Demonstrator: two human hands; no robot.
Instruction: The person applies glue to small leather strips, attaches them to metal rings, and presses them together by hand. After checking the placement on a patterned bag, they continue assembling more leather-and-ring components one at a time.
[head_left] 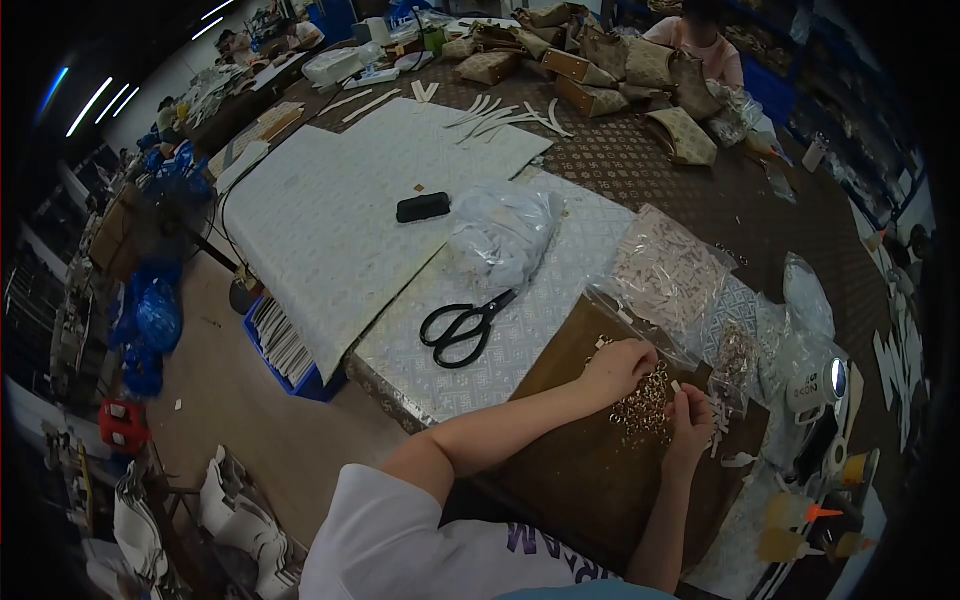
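Note:
A heap of small gold-coloured metal rings [643,411] lies on a brown mat [560,470] in front of me. My left hand [622,372] reaches over the heap's upper left edge, its fingers curled down and closed. What they hold, if anything, is hidden. On the heap's right side my right hand [691,420] pinches a small pale strip [676,386] upright between thumb and finger. Several similar pale pieces lie just right of that hand. Beyond the heap is a clear plastic bag of pale pink pieces [668,262].
Black-handled scissors [468,330], a white plastic bag [505,235] and a black oblong object [423,207] lie to the left. Glue bottles [787,512] and a white mug [812,388] stand at right. Patterned bags [625,60] are piled at the back, near another person [700,45].

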